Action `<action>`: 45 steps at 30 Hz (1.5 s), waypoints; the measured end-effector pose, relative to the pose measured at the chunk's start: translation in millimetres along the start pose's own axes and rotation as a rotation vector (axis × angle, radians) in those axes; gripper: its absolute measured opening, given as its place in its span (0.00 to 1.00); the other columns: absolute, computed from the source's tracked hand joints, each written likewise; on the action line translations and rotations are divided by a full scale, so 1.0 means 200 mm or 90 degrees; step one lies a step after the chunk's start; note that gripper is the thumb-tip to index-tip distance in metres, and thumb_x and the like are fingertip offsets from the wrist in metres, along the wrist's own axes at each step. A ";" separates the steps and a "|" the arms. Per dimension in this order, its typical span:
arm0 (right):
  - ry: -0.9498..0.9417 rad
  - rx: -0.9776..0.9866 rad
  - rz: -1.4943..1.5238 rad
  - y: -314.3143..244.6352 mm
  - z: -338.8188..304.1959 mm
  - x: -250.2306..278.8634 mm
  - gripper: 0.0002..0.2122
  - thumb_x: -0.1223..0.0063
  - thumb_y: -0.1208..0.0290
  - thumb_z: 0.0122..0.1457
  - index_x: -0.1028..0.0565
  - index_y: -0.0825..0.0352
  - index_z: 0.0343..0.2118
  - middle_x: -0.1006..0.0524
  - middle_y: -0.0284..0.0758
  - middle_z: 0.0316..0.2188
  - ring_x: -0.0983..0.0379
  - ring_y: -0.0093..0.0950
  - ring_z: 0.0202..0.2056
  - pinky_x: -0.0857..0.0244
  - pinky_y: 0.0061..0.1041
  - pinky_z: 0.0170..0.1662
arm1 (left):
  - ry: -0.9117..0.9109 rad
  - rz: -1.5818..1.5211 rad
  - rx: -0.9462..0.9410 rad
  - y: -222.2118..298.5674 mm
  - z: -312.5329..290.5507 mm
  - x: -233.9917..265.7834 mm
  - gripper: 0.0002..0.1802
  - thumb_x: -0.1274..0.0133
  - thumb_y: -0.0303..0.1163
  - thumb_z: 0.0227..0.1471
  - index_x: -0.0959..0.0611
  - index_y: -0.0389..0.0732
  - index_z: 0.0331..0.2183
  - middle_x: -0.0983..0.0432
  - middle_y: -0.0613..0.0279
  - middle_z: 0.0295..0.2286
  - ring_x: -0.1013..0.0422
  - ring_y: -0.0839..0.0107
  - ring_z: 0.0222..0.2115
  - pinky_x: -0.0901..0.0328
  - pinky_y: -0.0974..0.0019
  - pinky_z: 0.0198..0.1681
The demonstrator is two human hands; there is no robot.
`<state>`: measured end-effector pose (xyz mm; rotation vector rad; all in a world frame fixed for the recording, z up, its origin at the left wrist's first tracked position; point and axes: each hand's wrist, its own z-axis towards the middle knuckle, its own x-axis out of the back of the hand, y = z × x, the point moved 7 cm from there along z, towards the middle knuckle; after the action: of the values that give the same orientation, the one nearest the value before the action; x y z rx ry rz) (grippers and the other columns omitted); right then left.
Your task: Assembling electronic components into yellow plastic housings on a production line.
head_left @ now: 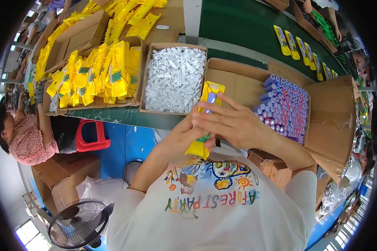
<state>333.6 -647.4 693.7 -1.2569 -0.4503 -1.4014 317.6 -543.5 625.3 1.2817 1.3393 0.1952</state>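
Observation:
A yellow plastic housing [199,150] with a bit of green circuit board is held in front of my chest, its far end reaching up past my fingers. Closed around its middle is my left hand [184,133]. My right hand [236,124] lies across the housing from the other side, its fingers bent over a purple cylindrical battery cell [211,98] seated in the far end. Both hands overlap, so the middle of the housing is hidden. Just beyond them are a carton of small white plastic strips [176,77] and a carton [234,81] with many purple cells [285,108].
At the left, a carton [140,90] holds yellow housings with green boards [98,75]; more yellow housings [144,25] lie behind. Finished-looking yellow pieces [297,48] line the green surface at the far right. A co-worker [31,138], red stool [92,136] and fan [77,224] are leftward.

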 end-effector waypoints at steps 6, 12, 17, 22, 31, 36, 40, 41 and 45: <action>0.029 -0.344 0.468 0.47 0.26 -0.13 0.16 0.43 0.70 0.52 0.24 0.60 0.45 0.25 0.34 0.46 0.33 0.32 0.51 0.41 0.35 0.56 | 0.068 -0.264 -0.092 0.04 -0.07 0.25 0.28 0.49 0.34 0.48 0.39 0.46 0.51 0.31 0.57 0.31 0.30 0.65 0.25 0.31 0.59 0.34; -0.208 -0.195 -0.043 0.55 0.39 -0.34 0.08 0.39 0.67 0.43 0.20 0.60 0.29 0.24 0.30 0.30 0.32 0.31 0.37 0.37 0.32 0.40 | 0.286 -0.217 -0.206 0.09 -0.13 0.42 0.23 0.61 0.47 0.59 0.34 0.42 0.49 0.29 0.55 0.38 0.28 0.57 0.38 0.32 0.53 0.43; -0.145 -0.186 -0.048 0.51 0.41 -0.31 0.09 0.39 0.69 0.39 0.22 0.60 0.27 0.26 0.29 0.28 0.32 0.31 0.39 0.37 0.32 0.40 | 0.412 0.103 -0.344 0.23 -0.14 0.36 0.24 0.56 0.31 0.60 0.44 0.39 0.54 0.28 0.48 0.44 0.28 0.63 0.44 0.33 0.63 0.45; 0.079 -0.090 -0.108 0.31 0.39 -0.12 0.08 0.39 0.68 0.39 0.24 0.62 0.25 0.27 0.30 0.26 0.32 0.30 0.36 0.37 0.30 0.37 | 0.369 0.095 -0.352 0.23 -0.05 0.31 0.25 0.53 0.29 0.58 0.43 0.38 0.54 0.28 0.51 0.45 0.30 0.68 0.45 0.36 0.65 0.48; 0.109 -0.226 0.106 0.40 0.26 -0.10 0.08 0.40 0.68 0.52 0.23 0.68 0.27 0.26 0.34 0.19 0.32 0.25 0.17 0.40 0.20 0.21 | 0.254 -0.253 -0.371 0.21 0.01 0.21 0.32 0.60 0.34 0.62 0.56 0.49 0.61 0.41 0.38 0.54 0.38 0.52 0.55 0.43 0.52 0.59; 0.149 -0.361 0.321 0.46 0.28 0.01 0.11 0.44 0.68 0.56 0.23 0.72 0.24 0.29 0.29 0.14 0.34 0.15 0.16 0.42 0.17 0.20 | 0.277 -0.002 -0.271 0.17 0.00 0.21 0.27 0.59 0.32 0.62 0.49 0.45 0.58 0.35 0.47 0.51 0.27 0.62 0.42 0.32 0.63 0.43; -0.006 -0.417 0.432 0.46 0.33 -0.04 0.10 0.44 0.69 0.57 0.23 0.72 0.25 0.28 0.29 0.15 0.34 0.14 0.16 0.42 0.16 0.20 | 0.222 0.109 -0.212 0.15 0.02 0.16 0.25 0.60 0.35 0.62 0.46 0.45 0.58 0.29 0.54 0.37 0.28 0.70 0.27 0.31 0.69 0.31; -0.006 -0.418 0.430 0.46 0.33 -0.03 0.10 0.44 0.69 0.57 0.23 0.72 0.25 0.28 0.29 0.15 0.34 0.14 0.16 0.42 0.16 0.20 | 0.202 0.109 -0.193 0.15 0.02 0.16 0.24 0.61 0.35 0.63 0.46 0.45 0.57 0.30 0.56 0.36 0.30 0.72 0.26 0.31 0.69 0.31; 0.131 -0.386 0.202 0.43 0.33 0.05 0.07 0.44 0.71 0.56 0.24 0.71 0.29 0.24 0.34 0.24 0.29 0.16 0.24 0.38 0.17 0.25 | 0.129 0.094 -0.178 0.15 0.03 0.15 0.24 0.62 0.35 0.63 0.47 0.46 0.57 0.31 0.57 0.35 0.32 0.75 0.25 0.32 0.69 0.31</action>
<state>438.2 -622.2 693.8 -1.5564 0.3340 -1.4154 347.0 -514.3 628.3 1.1438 1.3338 0.6084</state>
